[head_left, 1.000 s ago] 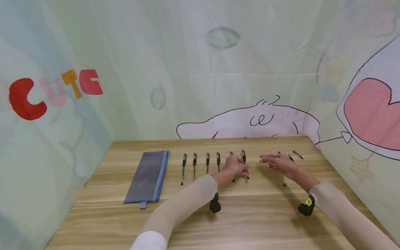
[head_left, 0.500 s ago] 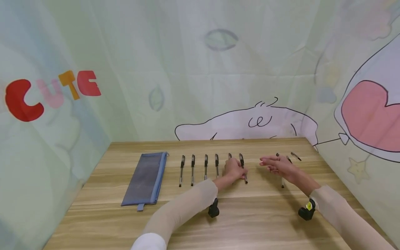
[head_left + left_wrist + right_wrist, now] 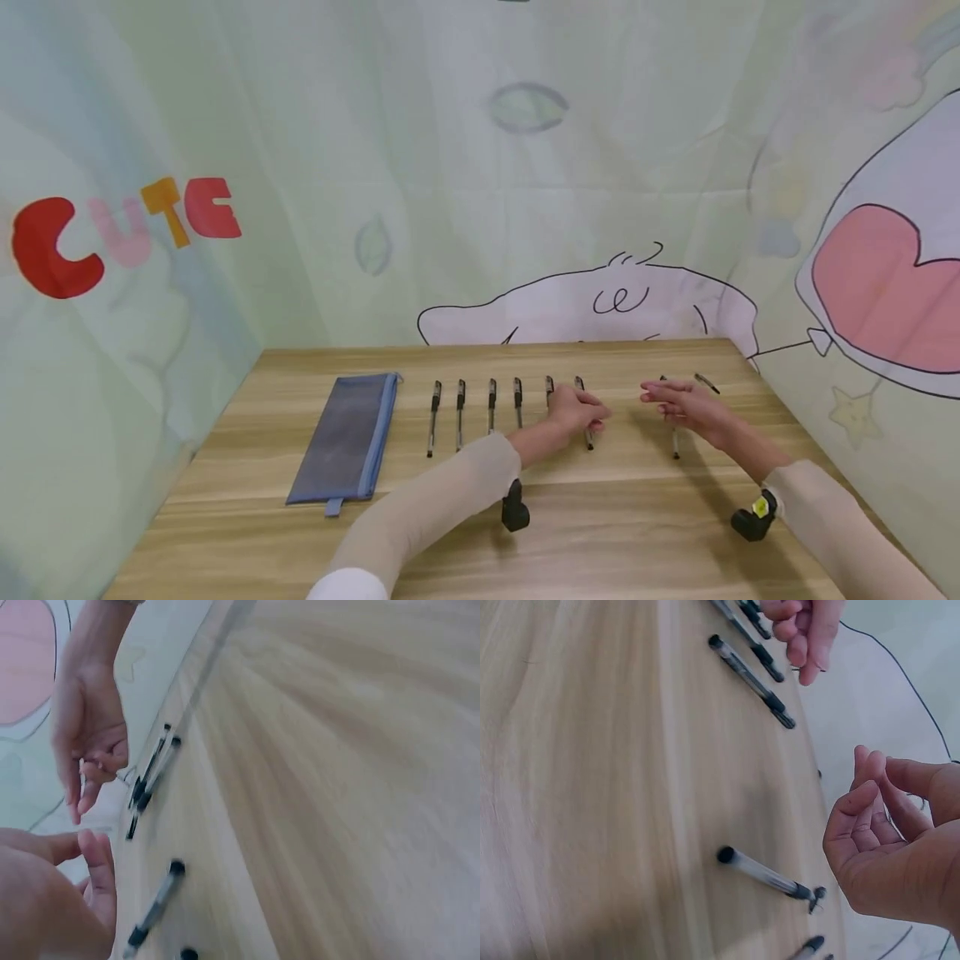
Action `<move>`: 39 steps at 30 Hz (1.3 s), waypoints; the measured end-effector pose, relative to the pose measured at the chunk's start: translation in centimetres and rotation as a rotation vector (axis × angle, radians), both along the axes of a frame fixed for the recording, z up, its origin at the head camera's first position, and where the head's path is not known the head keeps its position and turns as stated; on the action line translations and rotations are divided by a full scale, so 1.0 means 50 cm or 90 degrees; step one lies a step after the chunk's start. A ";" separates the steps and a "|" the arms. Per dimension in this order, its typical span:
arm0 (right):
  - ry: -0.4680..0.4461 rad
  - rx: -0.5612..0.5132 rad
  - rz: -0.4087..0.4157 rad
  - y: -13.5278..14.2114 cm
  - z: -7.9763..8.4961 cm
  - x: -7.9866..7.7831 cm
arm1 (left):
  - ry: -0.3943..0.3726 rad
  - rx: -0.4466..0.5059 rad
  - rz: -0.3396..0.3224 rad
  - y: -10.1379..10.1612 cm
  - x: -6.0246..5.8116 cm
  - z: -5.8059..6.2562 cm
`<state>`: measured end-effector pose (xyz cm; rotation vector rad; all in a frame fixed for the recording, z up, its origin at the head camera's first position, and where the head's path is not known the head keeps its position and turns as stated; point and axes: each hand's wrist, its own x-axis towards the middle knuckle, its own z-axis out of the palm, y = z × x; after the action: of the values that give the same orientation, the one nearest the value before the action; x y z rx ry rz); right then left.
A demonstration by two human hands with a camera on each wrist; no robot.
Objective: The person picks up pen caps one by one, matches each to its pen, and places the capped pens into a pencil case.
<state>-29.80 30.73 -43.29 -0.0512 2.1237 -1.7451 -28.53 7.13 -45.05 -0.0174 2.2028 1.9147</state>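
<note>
Several black-capped pens lie side by side on the wooden table, among them a pen [image 3: 432,417] at the row's left end. My left hand [image 3: 576,410] is over the right end of that row, above the last pen [image 3: 750,681]; its fingers are loosely bent with nothing seen between them. To its right, my right hand [image 3: 693,408] hovers with fingers relaxed and nothing seen in it. Under the right hand lies another pen [image 3: 676,442], partly hidden in the head view. A further pen [image 3: 707,383] lies slanted near the table's far right corner.
A flat blue mesh zip pouch [image 3: 343,437] lies left of the pens. The wooden table [image 3: 600,533] ends against a printed cloth backdrop [image 3: 450,200] at the back and sides. Each wrist carries a small black camera [image 3: 515,507].
My left hand has come away from the right-hand pens of the row and shifted slightly right. The right hand has also drifted a little right. The head view has tilted slightly.
</note>
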 end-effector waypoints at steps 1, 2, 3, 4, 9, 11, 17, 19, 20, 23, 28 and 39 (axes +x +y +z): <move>0.001 0.000 -0.002 0.006 0.004 0.001 | -0.005 0.004 -0.015 0.008 0.006 0.002; 0.003 0.000 -0.006 0.012 0.008 0.002 | -0.011 0.006 -0.027 0.018 0.010 0.003; 0.003 -0.003 -0.011 0.017 0.012 0.002 | -0.021 0.011 -0.036 0.028 0.015 0.003; 0.004 -0.006 -0.018 0.022 0.016 0.002 | -0.028 0.012 -0.046 0.038 0.019 0.002; 0.034 0.012 -0.027 0.047 0.035 -0.004 | -0.058 0.024 -0.073 0.093 0.036 -0.009; 0.045 0.027 -0.025 0.055 0.042 -0.010 | -0.061 0.019 -0.070 0.114 0.037 -0.013; 0.046 0.027 -0.039 0.080 0.037 -0.023 | -0.066 0.027 -0.039 0.162 0.033 -0.025; 0.040 0.029 -0.043 0.091 0.030 -0.019 | -0.057 0.021 -0.032 0.174 0.031 -0.031; 0.038 0.033 -0.045 0.097 0.027 -0.016 | -0.048 0.012 -0.033 0.181 0.030 -0.036; 0.031 0.038 -0.050 0.114 0.018 -0.004 | -0.004 -0.068 -0.037 0.203 0.021 -0.049; 0.023 0.022 -0.071 0.132 0.008 0.012 | 0.093 -0.285 -0.081 0.239 0.000 -0.065; 0.025 0.001 -0.098 0.142 0.001 0.012 | 0.124 -0.401 -0.081 0.245 -0.008 -0.051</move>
<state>-29.20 37.84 -43.22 0.0820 2.2089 -1.8429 -28.94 19.36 -47.60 0.2075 2.7664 1.1350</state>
